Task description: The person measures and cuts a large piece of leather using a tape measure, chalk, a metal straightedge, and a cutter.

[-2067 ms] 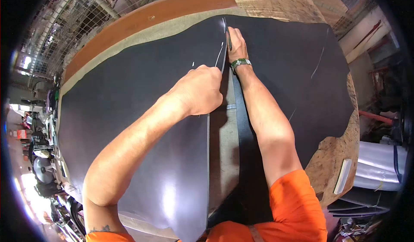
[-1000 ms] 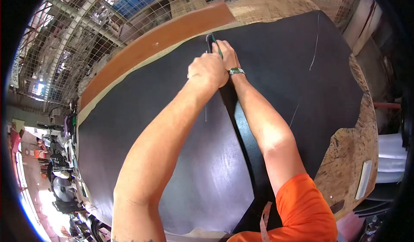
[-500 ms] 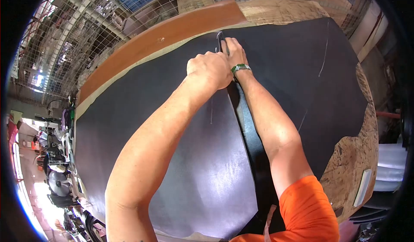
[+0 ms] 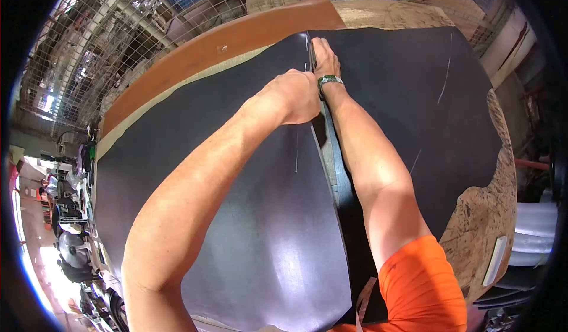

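A large sheet of dark leather-like material (image 4: 236, 154) is spread out, split by a long straight cut running away from me. My left hand (image 4: 293, 98) is closed in a fist over this cut, and what it grips is mostly hidden. Just beyond the fist, a narrow dark edge with a bright glint shows, too small to name. My right hand (image 4: 326, 59), with a green beaded bracelet (image 4: 329, 80) at the wrist, lies with fingers stretched out on the material right of the cut. Pale thin lines mark the sheet.
Under the sheet is a worn wooden table (image 4: 473, 231). A brown strip of material (image 4: 201, 33) curves along its far edge, near wire mesh (image 4: 94, 42). A white bar (image 4: 494, 261) lies at the right edge, and a pinkish tape (image 4: 365, 299) hangs near me.
Both hands have shifted slightly farther along the cut, toward the sheet's far edge. The left forearm has swung a little to the left, and the view has tilted slightly.
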`<state>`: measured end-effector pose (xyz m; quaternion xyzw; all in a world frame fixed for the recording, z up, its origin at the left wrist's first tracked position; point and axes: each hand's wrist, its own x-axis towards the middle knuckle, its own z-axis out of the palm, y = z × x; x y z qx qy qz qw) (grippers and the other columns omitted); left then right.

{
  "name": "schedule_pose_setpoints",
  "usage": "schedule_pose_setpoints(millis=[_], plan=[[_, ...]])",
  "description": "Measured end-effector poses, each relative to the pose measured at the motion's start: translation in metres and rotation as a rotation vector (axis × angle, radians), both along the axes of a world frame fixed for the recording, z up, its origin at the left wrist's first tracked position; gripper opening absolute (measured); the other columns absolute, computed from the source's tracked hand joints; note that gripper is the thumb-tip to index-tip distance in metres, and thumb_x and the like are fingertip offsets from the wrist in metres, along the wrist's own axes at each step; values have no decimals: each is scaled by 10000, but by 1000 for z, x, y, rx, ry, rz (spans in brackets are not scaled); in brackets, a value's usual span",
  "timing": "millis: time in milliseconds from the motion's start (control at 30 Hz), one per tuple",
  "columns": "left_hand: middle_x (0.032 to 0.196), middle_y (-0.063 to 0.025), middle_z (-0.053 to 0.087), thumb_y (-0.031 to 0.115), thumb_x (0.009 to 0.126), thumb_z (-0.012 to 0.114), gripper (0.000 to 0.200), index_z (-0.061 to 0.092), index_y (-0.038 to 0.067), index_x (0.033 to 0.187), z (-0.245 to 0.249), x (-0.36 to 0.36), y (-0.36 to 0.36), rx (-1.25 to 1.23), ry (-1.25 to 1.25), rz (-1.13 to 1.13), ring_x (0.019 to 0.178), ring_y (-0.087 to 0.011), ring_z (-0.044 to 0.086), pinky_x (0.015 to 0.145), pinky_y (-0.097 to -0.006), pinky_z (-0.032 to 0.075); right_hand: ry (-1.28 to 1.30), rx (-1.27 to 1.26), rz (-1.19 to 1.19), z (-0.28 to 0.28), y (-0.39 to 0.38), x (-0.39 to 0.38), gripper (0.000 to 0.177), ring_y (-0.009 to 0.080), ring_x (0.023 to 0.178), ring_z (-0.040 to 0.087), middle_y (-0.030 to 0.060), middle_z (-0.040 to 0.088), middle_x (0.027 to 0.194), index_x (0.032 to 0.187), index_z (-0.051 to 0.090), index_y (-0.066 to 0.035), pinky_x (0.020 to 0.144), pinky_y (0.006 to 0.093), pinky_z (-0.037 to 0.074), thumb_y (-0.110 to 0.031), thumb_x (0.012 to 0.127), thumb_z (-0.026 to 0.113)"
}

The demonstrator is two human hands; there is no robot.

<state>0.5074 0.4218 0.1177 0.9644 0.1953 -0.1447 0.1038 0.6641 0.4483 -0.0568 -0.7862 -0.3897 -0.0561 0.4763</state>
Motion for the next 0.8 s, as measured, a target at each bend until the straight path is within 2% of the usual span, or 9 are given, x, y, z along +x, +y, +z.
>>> schedule_pose_setpoints(millis=[167, 200, 233, 300, 333, 433, 600, 767, 800], plan=[[763, -301, 681, 96, 838, 523, 268, 664, -132, 832, 3, -7, 10, -56, -58, -6, 841, -422, 716, 804, -471, 560, -37, 52, 1, 1, 8, 11, 141, 487, 987, 616, 204, 584, 1110, 1053, 495, -72, 816, 582, 508, -196, 987, 504], [758, -295, 683, 106, 829, 528, 273, 655, -135, 824, -6, -4, 24, -14, -53, 29, 830, -404, 723, 757, -458, 571, -47, 81, -8, -1, 9, 8, 155, 486, 981, 616, 206, 589, 1098, 1048, 506, -69, 812, 581, 509, -208, 981, 519], [737, -281, 687, 122, 821, 534, 281, 661, -128, 806, 14, 3, 18, -131, 84, 240, 801, -376, 731, 711, -440, 576, -58, 103, -16, -3, 7, 5, 169, 486, 975, 616, 209, 594, 1086, 1044, 518, -65, 808, 580, 511, -220, 976, 533], [742, -266, 696, 143, 783, 579, 278, 672, -118, 802, -2, 10, 33, 154, -121, 210, 792, -346, 739, 697, -417, 578, -46, 174, -19, -5, 7, 4, 237, 478, 943, 623, 234, 610, 1015, 970, 560, -25, 803, 564, 518, -257, 930, 587], [1222, -279, 663, 143, 772, 622, 503, 619, -101, 1211, 22, 24, 23, 31, 117, 438, 1176, -357, 652, 954, -394, 542, -29, 141, -12, 0, 2, 2, 250, 475, 936, 625, 238, 612, 998, 948, 565, -15, 805, 559, 519, -262, 921, 593], [1316, -249, 624, 173, 772, 643, 639, 520, -70, 1350, 15, 46, 27, 135, 130, 440, 1263, -346, 598, 1025, -392, 508, -12, 169, 3, -2, -2, 2, 319, 469, 904, 627, 254, 628, 949, 894, 604, 10, 821, 536, 521, -309, 908, 606], [1310, -223, 640, 203, 806, 673, 512, 632, -12, 1270, -21, 89, 48, 202, 26, 494, 1296, -314, 581, 1018, -409, 517, -77, 216, 96, -20, 6, 12, 243, 445, 910, 613, 234, 628, 937, 904, 608, -10, 806, 528, 504, -244, 953, 564], [1343, -233, 617, 195, 814, 671, 489, 668, 25, 1273, -47, 130, 92, 336, 160, 186, 1242, -359, 612, 1016, -406, 513, -3, 274, 94, -18, 0, 10, 108, 432, 977, 596, 228, 615, 1003, 948, 583, -15, 832, 512, 499, -109, 914, 543], [1276, -258, 640, 221, 826, 648, 460, 682, -2, 1227, -47, 128, 101, 299, 105, 203, 1215, -372, 623, 1006, -421, 507, -27, 270, 88, -16, 0, 8, 105, 430, 981, 598, 226, 616, 1000, 942, 581, -13, 852, 515, 503, -109, 914, 551]])
